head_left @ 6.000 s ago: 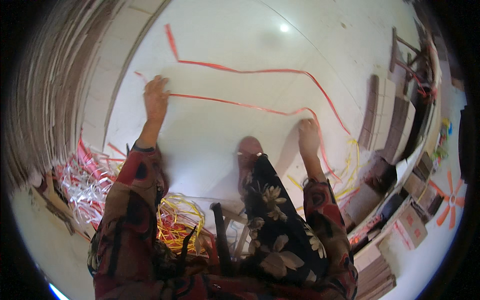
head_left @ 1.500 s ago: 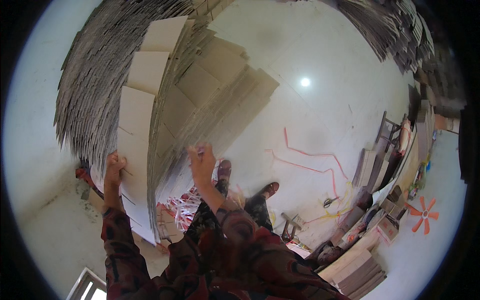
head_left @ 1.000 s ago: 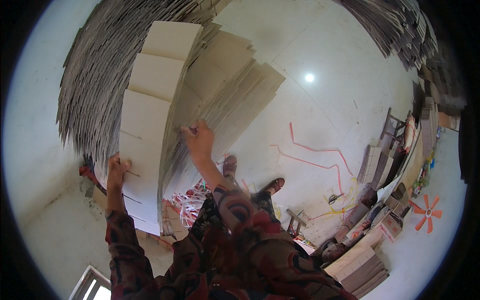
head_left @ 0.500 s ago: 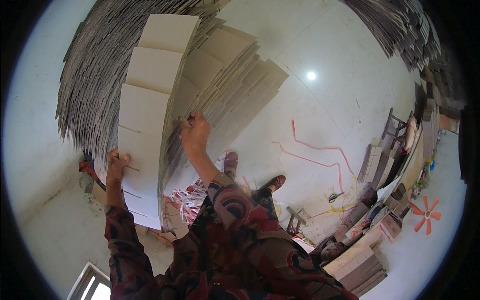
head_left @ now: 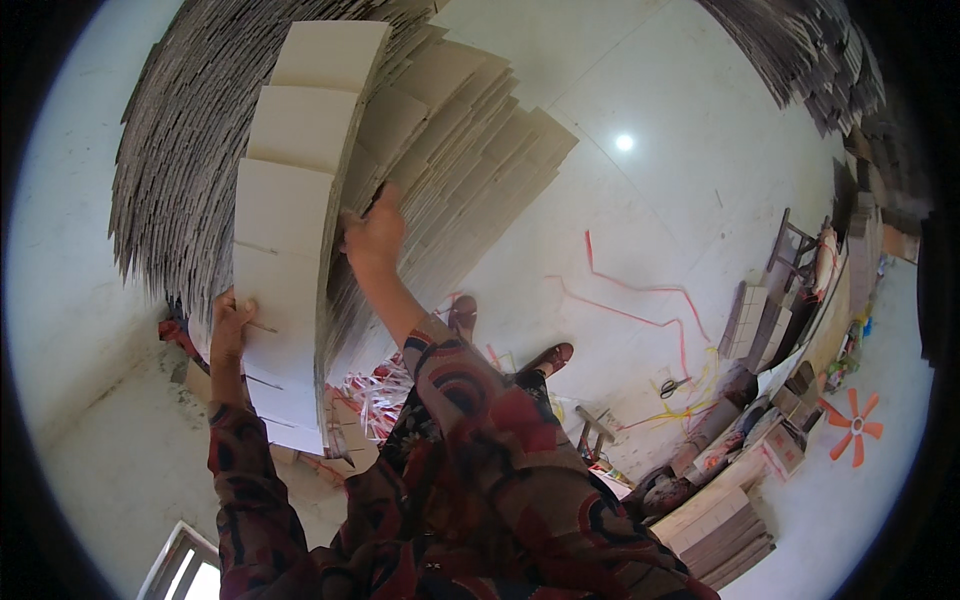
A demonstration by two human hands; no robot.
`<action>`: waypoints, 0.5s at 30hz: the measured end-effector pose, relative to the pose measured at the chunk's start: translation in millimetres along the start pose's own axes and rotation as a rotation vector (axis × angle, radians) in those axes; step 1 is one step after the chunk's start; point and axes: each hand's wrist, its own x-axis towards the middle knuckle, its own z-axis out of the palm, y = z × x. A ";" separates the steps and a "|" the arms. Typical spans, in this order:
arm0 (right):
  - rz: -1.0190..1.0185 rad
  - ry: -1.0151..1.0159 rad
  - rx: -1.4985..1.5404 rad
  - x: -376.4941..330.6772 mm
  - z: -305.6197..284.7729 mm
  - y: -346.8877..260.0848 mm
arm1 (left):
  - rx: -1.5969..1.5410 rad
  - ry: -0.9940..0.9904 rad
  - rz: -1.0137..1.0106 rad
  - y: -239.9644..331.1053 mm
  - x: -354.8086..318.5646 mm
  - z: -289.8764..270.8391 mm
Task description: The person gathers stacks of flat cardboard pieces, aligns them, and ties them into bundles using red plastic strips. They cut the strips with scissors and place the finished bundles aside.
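Observation:
A tall stack of pale cardboard sheets (head_left: 285,210), overlapped in steps and marked with short slits, stands upright in front of me. My left hand (head_left: 232,322) grips its left edge low down, thumb on the front face and fingers hidden behind. On the other side, my right hand (head_left: 372,235) is closed, its curled fingertips against the stack's right edge. Something small and dark shows at those fingers; I cannot make out what it is. Close beyond the right hand leans a fanned row of more cardboard sheets (head_left: 470,150).
A dense mass of grey cardboard (head_left: 200,150) rises at the left, and another pile (head_left: 800,60) at the far right. Red strapping (head_left: 640,290) and scissors (head_left: 672,386) lie on the floor. Shredded strips (head_left: 375,395) sit near my legs. An orange fan (head_left: 852,427) is at the right.
My right hand has moved up and slightly left, from beside the stack onto its right edge. The stack's top has shifted slightly left; my left hand keeps its grip.

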 end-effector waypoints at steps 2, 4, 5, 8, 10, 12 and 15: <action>-0.064 -0.023 0.010 10.1 -2.6 7.9 | 0.046 -0.032 0.026 7.8 3.2 3.2; -0.002 -0.103 0.077 7.6 -5.1 -2.3 | 0.092 -0.095 0.051 8.1 -1.3 -10.9; 0.089 -0.155 0.125 5.9 -18.6 -27.9 | 0.080 -0.114 0.035 10.5 -6.2 -15.1; 0.088 -0.159 0.173 16.6 -29.6 -19.4 | 0.089 -0.183 -0.006 16.4 -2.1 -9.0; 0.027 -0.134 0.143 28.1 -25.7 -2.1 | 0.175 -0.163 -0.020 19.1 9.0 -2.6; 0.011 -0.104 0.063 36.0 -24.1 12.2 | 0.144 -0.165 -0.050 23.2 23.6 9.5; 0.160 -0.156 0.088 25.6 -38.9 -6.4 | 0.053 -0.188 -0.049 24.0 36.5 28.6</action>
